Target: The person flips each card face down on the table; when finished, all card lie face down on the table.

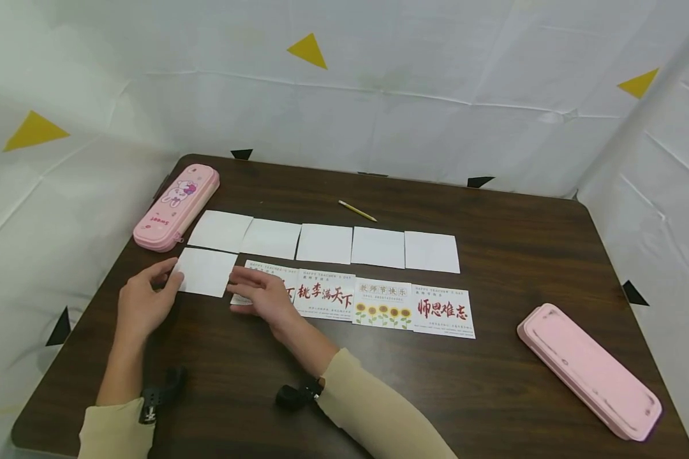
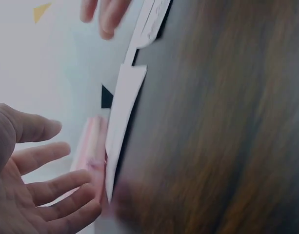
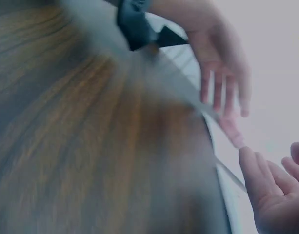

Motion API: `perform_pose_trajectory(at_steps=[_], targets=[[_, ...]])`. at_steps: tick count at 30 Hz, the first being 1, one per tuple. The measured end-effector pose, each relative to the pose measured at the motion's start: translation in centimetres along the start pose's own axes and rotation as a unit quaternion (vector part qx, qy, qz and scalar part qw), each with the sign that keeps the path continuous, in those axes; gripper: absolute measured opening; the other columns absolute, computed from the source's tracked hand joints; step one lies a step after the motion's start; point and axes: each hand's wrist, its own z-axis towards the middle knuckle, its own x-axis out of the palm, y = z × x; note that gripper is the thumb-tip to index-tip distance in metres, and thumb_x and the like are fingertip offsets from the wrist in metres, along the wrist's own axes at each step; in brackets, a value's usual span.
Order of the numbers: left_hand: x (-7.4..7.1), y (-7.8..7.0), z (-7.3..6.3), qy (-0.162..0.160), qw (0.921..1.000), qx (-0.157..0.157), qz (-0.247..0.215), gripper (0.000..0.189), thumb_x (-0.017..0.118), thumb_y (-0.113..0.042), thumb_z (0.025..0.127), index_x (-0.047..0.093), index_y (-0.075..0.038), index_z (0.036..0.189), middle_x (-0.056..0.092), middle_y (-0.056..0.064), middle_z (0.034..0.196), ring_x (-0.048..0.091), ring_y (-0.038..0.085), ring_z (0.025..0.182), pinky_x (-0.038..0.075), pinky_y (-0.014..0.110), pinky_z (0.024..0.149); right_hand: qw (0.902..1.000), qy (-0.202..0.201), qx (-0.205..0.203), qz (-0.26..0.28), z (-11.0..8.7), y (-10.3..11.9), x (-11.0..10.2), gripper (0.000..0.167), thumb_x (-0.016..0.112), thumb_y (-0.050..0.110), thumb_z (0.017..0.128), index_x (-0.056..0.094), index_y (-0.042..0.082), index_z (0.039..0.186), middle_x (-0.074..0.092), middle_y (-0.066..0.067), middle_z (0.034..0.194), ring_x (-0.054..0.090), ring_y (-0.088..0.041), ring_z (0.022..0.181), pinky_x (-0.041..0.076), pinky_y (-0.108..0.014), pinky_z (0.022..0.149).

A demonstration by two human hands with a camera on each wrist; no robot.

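Note:
A blank white card (image 1: 208, 272) lies at the left end of the nearer row, with a hand at either side of it. My left hand (image 1: 145, 296) is at its left edge, thumb overlapping that edge in the head view; in the left wrist view the fingers (image 2: 59, 187) are spread and grip nothing. Over the leftmost printed card (image 1: 272, 268), hiding much of it, is my right hand (image 1: 268, 298), fingers loosely extended toward the blank card's right edge. To the right lie printed cards with red characters (image 1: 324, 295), sunflowers (image 1: 383, 305) and red characters again (image 1: 443, 310).
Behind is a row of several blank white cards (image 1: 324, 243). A pink pencil case (image 1: 177, 207) stands at the back left, another pink case (image 1: 590, 373) at the right. A pencil (image 1: 358, 211) lies beyond the rows. White cloth (image 1: 390, 115) surrounds the dark wooden table (image 1: 511, 255).

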Motion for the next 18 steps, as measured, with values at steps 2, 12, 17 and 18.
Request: perform_pose_trajectory(at_steps=[2,12,17,18], targets=[[0.1,-0.6,-0.8,-0.024,0.9995,0.016,-0.008,0.044,0.055,-0.028,0.099,0.059,-0.006,0.136,0.059,0.028,0.126,0.056,0.043,0.111,0.046,0.055,0.083,0.9997,-0.004,-0.012,-0.022,-0.7,0.6,-0.8,0.038,0.06,0.001,0.095,0.058,-0.002,0.133,0.062,-0.018,0.129,0.065,-0.026,0.11,0.058,-0.035,0.075],[2.3,-4.5,-4.3,-0.016,0.9926,0.114,-0.038,0.038,0.061,-0.021,0.097,0.062,-0.009,0.133,0.064,0.017,0.125,0.065,0.037,0.099,0.053,0.052,0.079,0.9738,-0.063,-0.039,-0.215,-4.4,3.1,-5.6,0.033,0.051,-0.005,0.095,0.064,-0.002,0.126,0.067,-0.017,0.12,0.069,-0.028,0.098,0.058,-0.038,0.067],[3.2,-5.2,-5.0,0.027,0.9924,0.119,-0.015,0.041,0.059,-0.023,0.098,0.059,-0.006,0.135,0.064,0.019,0.124,0.067,0.032,0.088,0.05,0.049,0.075,0.9697,-0.049,-0.022,-0.239,-5.8,3.1,-6.6,0.034,0.051,-0.007,0.095,0.061,-0.005,0.128,0.064,-0.021,0.124,0.068,-0.033,0.101,0.058,-0.038,0.066],[3.4,-5.2,-5.1,0.034,0.9926,0.116,-0.011,0.041,0.059,-0.023,0.098,0.059,-0.006,0.136,0.064,0.019,0.124,0.067,0.032,0.087,0.049,0.049,0.074,0.9702,-0.044,-0.019,-0.237,-5.9,3.0,-6.8,0.034,0.052,-0.006,0.095,0.061,-0.004,0.128,0.064,-0.021,0.124,0.068,-0.033,0.1,0.058,-0.038,0.065]])
